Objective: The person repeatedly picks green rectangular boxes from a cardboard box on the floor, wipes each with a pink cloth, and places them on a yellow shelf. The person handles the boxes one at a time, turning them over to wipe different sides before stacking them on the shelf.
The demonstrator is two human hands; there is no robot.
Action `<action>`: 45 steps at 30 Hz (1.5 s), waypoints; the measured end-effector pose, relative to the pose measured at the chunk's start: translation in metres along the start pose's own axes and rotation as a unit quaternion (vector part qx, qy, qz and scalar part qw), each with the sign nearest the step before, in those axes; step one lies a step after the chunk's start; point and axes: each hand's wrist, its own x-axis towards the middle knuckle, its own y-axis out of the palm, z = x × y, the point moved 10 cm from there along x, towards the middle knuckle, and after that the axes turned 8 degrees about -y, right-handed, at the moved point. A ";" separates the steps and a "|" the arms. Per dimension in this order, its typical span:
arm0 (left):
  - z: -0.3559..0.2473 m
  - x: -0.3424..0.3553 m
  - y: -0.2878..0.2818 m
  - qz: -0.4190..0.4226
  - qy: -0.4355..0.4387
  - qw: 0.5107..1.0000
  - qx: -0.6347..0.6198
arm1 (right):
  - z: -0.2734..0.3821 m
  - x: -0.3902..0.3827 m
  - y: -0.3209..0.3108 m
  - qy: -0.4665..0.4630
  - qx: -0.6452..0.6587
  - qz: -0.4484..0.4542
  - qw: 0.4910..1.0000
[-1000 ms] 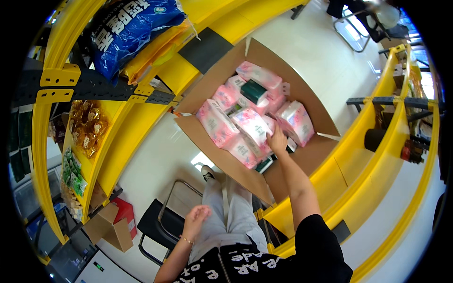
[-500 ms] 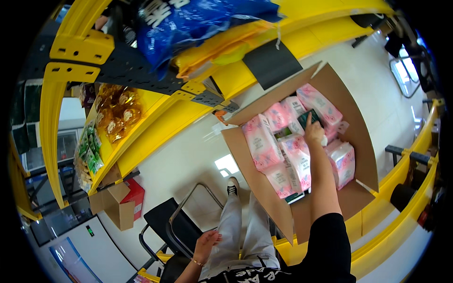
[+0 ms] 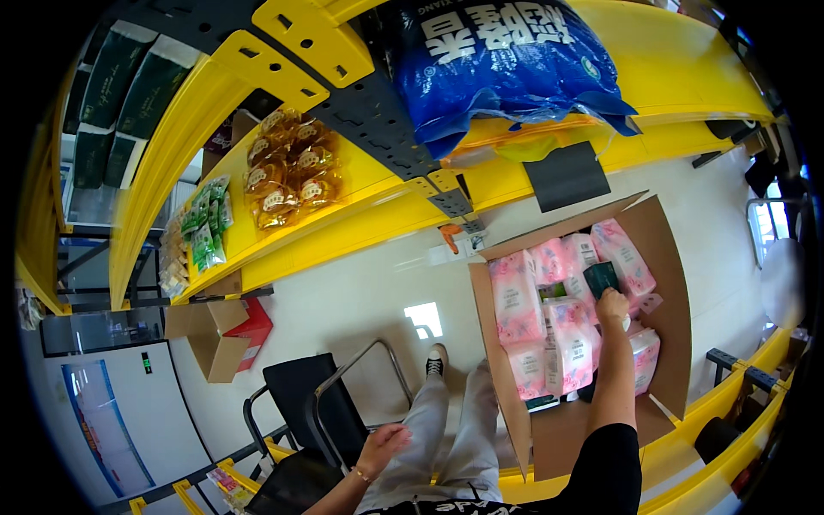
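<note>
Dark-green tissue pack (image 3: 600,276) lies at eleven to twelve o'clock from the right hand (image 3: 612,311), whose bent fingers touch its near end, though I cannot tell whether they grip it. It sits among pink-and-white floral tissue packs (image 3: 519,300) inside the cardboard carton (image 3: 675,309). From the left hand (image 3: 382,451), loosely half-curled near the trouser leg, the pack is well apart, toward two o'clock.

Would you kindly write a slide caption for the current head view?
Right hand at a green pack among pink packs in a box; left hand apparently empty.
</note>
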 end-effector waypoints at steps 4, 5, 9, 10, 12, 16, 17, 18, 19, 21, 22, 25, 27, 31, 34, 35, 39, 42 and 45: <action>0.002 -0.005 -0.001 -0.001 0.001 1.000 -0.002 | 0.001 -0.021 -0.034 0.000 0.078 0.008 0.997; -0.003 -0.007 0.001 0.005 0.003 1.000 -0.001 | -0.012 -0.030 -0.030 0.023 0.112 -0.006 0.993; -0.035 -0.020 0.010 0.010 0.110 0.986 0.128 | -0.017 -0.078 0.016 -0.153 0.528 -0.001 0.835; -0.050 -0.033 0.014 -0.022 0.163 0.966 0.201 | -0.013 -0.097 0.023 -0.103 0.560 0.060 0.820; -0.090 -0.067 0.026 -0.102 0.262 0.900 0.335 | 0.029 -0.154 -0.031 0.009 0.611 0.129 0.781; -0.157 -0.137 0.062 -0.105 0.389 0.780 0.479 | 0.147 -0.269 -0.092 -0.056 0.695 0.389 0.602; -0.167 -0.151 0.066 -0.104 0.402 0.764 0.493 | 0.177 -0.288 -0.141 -0.139 0.698 0.347 0.611; -0.178 -0.165 0.071 -0.104 0.416 0.748 0.507 | 0.208 -0.318 -0.189 -0.131 0.699 0.369 0.599; -0.189 -0.179 0.076 -0.101 0.428 0.726 0.530 | 0.234 -0.341 -0.226 -0.119 0.706 0.388 0.580; -0.199 -0.196 0.070 -0.112 0.472 0.714 0.504 | 0.280 -0.361 -0.230 -0.198 0.685 0.451 0.537; -0.207 -0.208 0.059 -0.131 0.469 0.712 0.507 | 0.289 -0.360 -0.237 -0.205 0.682 0.446 0.542; -0.215 -0.234 0.016 -0.197 0.473 0.727 0.457 | 0.317 -0.369 -0.290 -0.222 0.700 0.445 0.512; -0.212 -0.236 -0.017 -0.220 0.467 0.759 0.396 | 0.334 -0.372 -0.317 -0.224 0.745 0.455 0.434; -0.175 -0.186 -0.081 -0.108 0.506 0.856 -0.007 | 0.368 -0.358 -0.371 -0.207 0.808 0.415 0.363; -0.183 -0.169 -0.067 0.173 0.363 0.858 -0.319 | 0.380 -0.353 -0.442 -0.243 0.862 0.268 0.354; -0.188 -0.167 -0.065 0.223 0.351 0.833 -0.365 | 0.388 -0.358 -0.462 -0.256 0.876 0.219 0.346; -0.220 -0.197 -0.077 0.249 0.379 0.805 -0.383 | 0.436 -0.396 -0.524 -0.500 0.612 -0.134 0.598; -0.231 -0.201 -0.120 0.279 0.371 0.788 -0.404 | 0.462 -0.415 -0.556 -0.493 0.668 -0.229 0.509; -0.246 -0.229 -0.153 0.293 0.401 0.772 -0.397 | 0.482 -0.433 -0.572 -0.492 0.608 -0.325 0.532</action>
